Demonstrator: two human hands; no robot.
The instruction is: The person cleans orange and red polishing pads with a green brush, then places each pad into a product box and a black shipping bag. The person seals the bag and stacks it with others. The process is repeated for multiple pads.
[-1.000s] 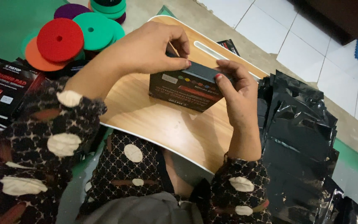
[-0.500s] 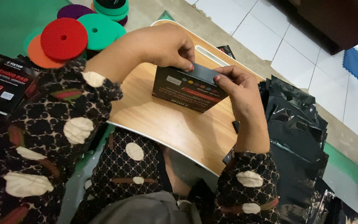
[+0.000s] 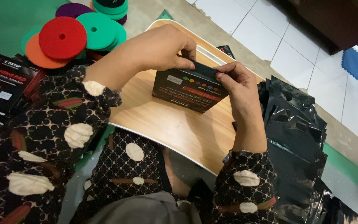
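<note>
A flat black box with red and coloured print stands tilted on a small wooden lap table. My left hand grips its top left edge with thumb and fingers. On the box's top right corner, my right hand pinches the upper flap. Both hands hold the box above the tabletop, its lower edge near or on the wood. Patterned black sleeves cover both my forearms.
Round foam pads in red, orange, green and purple lie stacked at the upper left. More black printed boxes are piled at the left edge. A heap of glossy black plastic bags lies right of the table on the tiled floor.
The view has shifted slightly and the box has tilted a little more upright. My fingers have closed in along its top edge. Both hands keep their hold.
</note>
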